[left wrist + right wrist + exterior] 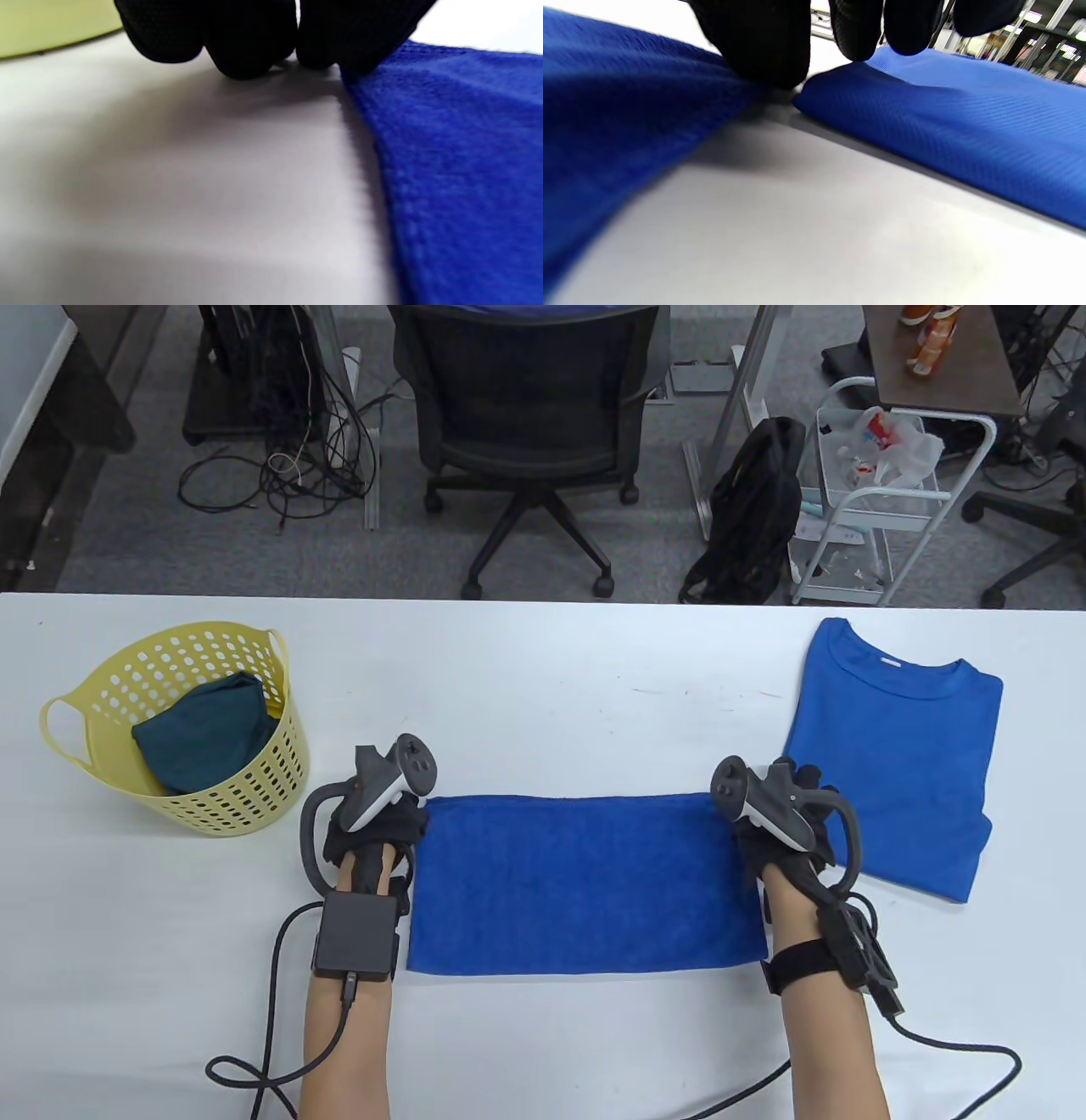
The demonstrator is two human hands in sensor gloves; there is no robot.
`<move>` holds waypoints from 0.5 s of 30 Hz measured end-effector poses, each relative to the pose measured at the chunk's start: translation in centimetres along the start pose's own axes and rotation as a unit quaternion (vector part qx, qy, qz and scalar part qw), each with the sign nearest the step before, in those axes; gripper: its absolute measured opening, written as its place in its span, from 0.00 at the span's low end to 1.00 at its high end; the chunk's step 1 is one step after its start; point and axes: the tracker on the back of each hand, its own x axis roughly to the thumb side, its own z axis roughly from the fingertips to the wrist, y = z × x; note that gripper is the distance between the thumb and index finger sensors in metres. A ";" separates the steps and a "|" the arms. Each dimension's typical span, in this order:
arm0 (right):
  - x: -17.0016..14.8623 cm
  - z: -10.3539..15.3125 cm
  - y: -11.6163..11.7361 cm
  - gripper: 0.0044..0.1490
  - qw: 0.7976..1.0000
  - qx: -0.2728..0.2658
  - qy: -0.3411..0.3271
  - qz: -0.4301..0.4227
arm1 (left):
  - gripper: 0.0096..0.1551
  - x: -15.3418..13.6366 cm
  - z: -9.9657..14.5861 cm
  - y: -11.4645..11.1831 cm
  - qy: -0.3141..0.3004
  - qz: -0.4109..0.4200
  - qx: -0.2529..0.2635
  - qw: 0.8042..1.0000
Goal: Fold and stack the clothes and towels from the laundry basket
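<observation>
A blue towel (585, 882) lies flat as a long rectangle near the table's front. My left hand (399, 819) has its fingers curled down onto the towel's far left corner (458, 148); the fingertips (250, 46) touch the table beside it. At the far right corner my right hand (751, 827) holds the towel (619, 106) with its thumb (763, 51) on the fabric. The other fingers hang over the edge of a folded blue T-shirt (946, 110). That shirt (891, 763) lies at the right. A yellow laundry basket (170, 632) at the left holds a dark teal cloth (204, 729).
Cables run from both wrists off the table's front edge. Bare white tabletop (543, 687) stretches behind the towel. Beyond the far edge stand an office chair (530, 407), a black bag (755, 509) and a white wire cart (882, 509).
</observation>
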 end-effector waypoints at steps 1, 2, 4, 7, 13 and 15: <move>-0.1 0.3 -0.1 0.28 1.000 -0.017 0.002 0.007 | 0.23 0.0 0.3 -0.1 0.007 -0.007 0.012 1.000; -0.6 0.7 -0.5 0.33 1.000 -0.020 -0.002 0.001 | 0.27 -0.1 0.8 0.0 0.005 -0.015 0.030 0.999; -1.9 2.0 -1.6 0.38 0.998 -0.035 -0.004 -0.045 | 0.37 -0.6 2.1 0.2 -0.018 -0.020 0.053 0.998; -4.6 4.7 -2.7 0.38 0.988 -0.059 -0.004 -0.142 | 0.41 -1.8 5.7 0.5 -0.075 0.022 0.127 0.989; -6.1 6.8 -0.6 0.32 0.974 0.126 0.045 -0.182 | 0.43 -4.2 11.9 0.4 -0.134 0.087 0.209 0.965; -5.3 6.8 0.5 0.40 0.970 0.158 0.057 -0.176 | 0.43 -4.9 13.3 0.2 -0.135 0.087 0.222 0.962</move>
